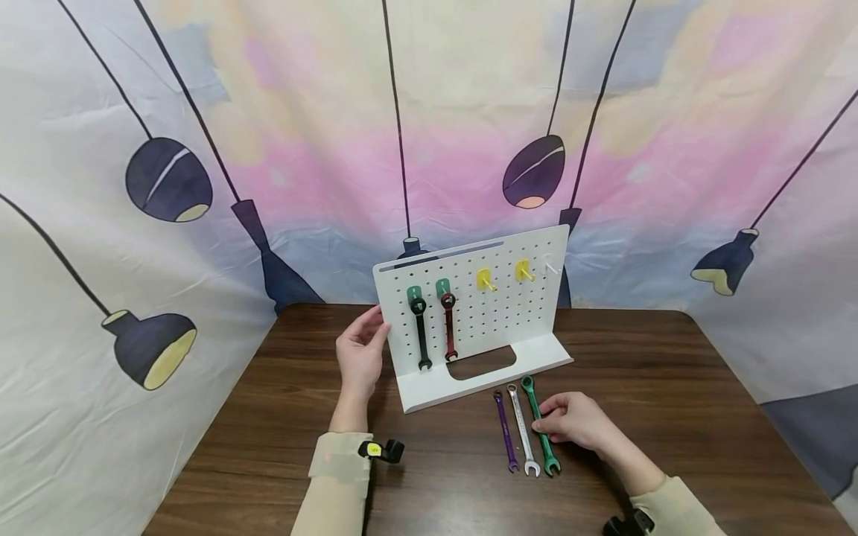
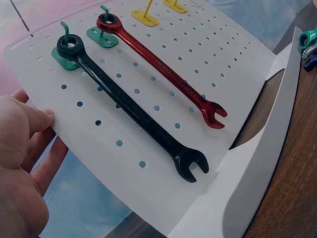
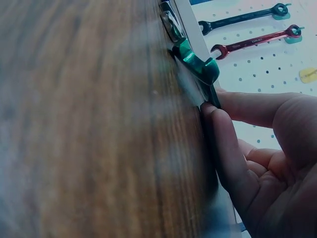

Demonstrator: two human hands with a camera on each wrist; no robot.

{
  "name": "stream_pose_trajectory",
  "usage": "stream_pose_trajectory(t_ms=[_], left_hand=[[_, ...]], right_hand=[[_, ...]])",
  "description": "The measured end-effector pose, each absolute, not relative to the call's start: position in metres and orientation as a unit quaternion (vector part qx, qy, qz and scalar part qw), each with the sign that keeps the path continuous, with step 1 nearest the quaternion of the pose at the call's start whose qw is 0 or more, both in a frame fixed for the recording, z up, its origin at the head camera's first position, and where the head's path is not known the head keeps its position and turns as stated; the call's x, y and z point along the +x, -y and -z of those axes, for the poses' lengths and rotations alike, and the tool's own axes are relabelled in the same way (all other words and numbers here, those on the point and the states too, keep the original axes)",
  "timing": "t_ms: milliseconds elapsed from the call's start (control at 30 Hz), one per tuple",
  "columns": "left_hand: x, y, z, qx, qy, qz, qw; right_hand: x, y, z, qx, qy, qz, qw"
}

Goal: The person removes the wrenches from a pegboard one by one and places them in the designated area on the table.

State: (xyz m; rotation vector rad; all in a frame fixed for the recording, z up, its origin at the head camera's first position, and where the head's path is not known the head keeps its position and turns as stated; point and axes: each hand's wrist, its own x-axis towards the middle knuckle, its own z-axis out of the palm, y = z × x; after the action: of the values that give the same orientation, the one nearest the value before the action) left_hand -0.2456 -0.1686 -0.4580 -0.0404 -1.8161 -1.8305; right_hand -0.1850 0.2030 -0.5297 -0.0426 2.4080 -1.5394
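My left hand (image 1: 360, 356) grips the left edge of a white pegboard stand (image 1: 432, 392), thumb on its front face and fingers behind. On green hooks at the board's left hang a black combination wrench (image 2: 126, 104) and a red combination wrench (image 2: 161, 67), open ends down. In front of the stand, a green combination wrench (image 1: 535, 408) lies on the table, and my right hand (image 1: 578, 421) pinches its shaft between thumb and index finger. Left of it lie a silver wrench (image 1: 522, 426) and a purple wrench (image 1: 506, 433), side by side.
Two yellow hooks (image 1: 485, 280) and a pale hook (image 1: 550, 264) on the board's right half carry nothing. The stand's foot has an oblong cutout. A dark wooden table (image 1: 442, 484) bears everything, with a lamp-patterned cloth (image 1: 322, 149) hanging behind it.
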Motion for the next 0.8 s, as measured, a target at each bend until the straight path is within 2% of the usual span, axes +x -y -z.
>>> stream_pose_trajectory(t_ms=[800], left_hand=[[-0.2476,0.1694,0.4591,-0.030,0.676,0.676,0.291]], right_hand=[[-0.1851,-0.2037,0.5281,-0.008,-0.854,0.505,0.127]])
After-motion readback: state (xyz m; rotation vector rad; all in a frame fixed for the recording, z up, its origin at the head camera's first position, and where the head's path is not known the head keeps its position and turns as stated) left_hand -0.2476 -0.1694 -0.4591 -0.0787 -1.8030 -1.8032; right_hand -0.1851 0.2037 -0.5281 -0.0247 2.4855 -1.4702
